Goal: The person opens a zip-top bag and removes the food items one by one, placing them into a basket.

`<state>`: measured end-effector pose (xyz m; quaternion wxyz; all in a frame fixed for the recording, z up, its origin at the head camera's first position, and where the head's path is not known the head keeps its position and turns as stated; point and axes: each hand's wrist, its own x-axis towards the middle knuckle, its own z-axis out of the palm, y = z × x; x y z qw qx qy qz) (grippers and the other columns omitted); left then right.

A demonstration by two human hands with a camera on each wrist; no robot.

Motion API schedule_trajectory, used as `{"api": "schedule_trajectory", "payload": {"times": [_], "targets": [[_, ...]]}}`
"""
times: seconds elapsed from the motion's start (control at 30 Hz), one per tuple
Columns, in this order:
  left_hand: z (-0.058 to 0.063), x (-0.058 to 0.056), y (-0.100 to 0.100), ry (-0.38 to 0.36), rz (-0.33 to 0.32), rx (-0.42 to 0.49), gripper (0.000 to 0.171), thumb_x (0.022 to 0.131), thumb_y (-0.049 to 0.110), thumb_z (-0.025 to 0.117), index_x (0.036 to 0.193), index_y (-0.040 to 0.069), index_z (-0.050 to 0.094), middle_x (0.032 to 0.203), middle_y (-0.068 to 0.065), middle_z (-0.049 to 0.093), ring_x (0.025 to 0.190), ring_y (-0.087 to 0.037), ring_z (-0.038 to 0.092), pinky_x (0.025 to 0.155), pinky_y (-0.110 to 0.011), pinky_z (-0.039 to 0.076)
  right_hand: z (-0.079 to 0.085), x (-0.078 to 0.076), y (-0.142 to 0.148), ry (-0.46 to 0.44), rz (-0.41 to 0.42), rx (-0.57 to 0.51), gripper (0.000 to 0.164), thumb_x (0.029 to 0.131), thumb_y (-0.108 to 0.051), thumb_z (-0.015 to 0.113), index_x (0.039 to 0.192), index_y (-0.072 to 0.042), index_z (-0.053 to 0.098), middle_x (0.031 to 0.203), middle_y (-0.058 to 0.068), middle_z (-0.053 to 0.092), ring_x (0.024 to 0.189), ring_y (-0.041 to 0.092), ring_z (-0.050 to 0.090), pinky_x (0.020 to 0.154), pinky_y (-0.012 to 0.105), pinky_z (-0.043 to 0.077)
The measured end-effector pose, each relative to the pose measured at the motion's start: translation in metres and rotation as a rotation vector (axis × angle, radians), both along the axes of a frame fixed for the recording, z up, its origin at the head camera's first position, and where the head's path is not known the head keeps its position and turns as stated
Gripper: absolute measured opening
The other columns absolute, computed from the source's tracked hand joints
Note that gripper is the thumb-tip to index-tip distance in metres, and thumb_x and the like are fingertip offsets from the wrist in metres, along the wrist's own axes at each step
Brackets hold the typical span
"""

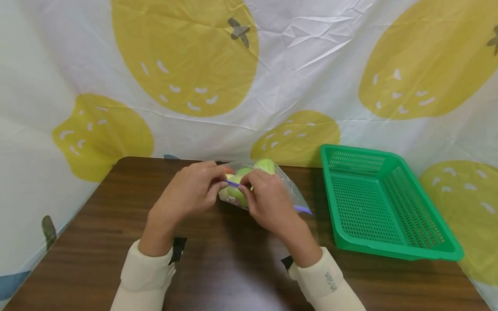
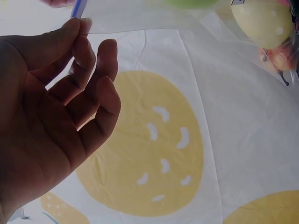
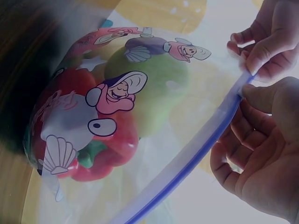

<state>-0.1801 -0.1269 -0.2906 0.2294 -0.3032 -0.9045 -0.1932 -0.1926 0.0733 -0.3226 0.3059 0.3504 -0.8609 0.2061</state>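
Your bag (image 3: 112, 109) sits to the left of the basket (image 1: 367, 209), the blue corner of its mouth near the basket's wall but apart from it; whether it rests fully on the counter (image 1: 113, 229), you cannot tell from here. Each grip is narrow: your left hand (image 1: 190, 188) and right hand (image 1: 268, 198) pinch the zip (image 3: 180, 170) between thumb and finger, close together.

Expect a soft, limp, probably slippery skin and rounded contents, such as the red pepper (image 3: 114, 156), that may roll and shift the weight. The zip looks the firmest place to hold, so pinch there. Should you lift, it would likely be wise to cup the base too; the thin plastic might stretch or tear.
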Motion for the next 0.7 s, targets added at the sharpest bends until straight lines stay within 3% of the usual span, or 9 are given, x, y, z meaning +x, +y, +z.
{"api": "schedule_trajectory", "payload": {"times": [0.5, 0.7], "targets": [[0.001, 0.001, -0.001, -0.005, 0.018, 0.039, 0.018, 0.091, 0.011, 0.066, 0.105, 0.011, 0.077, 0.095, -0.002, 0.072, 0.067, -0.016, 0.054, 0.061, -0.036, 0.048, 0.006, -0.003, 0.01, -0.057, -0.028, 0.055, 0.009, 0.089, -0.013, 0.071, 0.092, -0.007, 0.064, 0.084, 0.006, 0.067, 0.079, 0.02, 0.06, 0.071, 0.045, 0.051], [0.001, 0.001, -0.003, 0.0, 0.028, 0.06, 0.012, 0.09, 0.011, 0.067, 0.097, 0.009, 0.076, 0.098, -0.002, 0.074, 0.075, -0.019, 0.062, 0.066, -0.041, 0.053, 0.006, -0.005, 0.017, -0.067, -0.05, 0.065, 0.008, 0.09, -0.014, 0.069, 0.092, -0.008, 0.064, 0.083, 0.005, 0.068, 0.08, 0.021, 0.061, 0.075, 0.048, 0.051]]}}
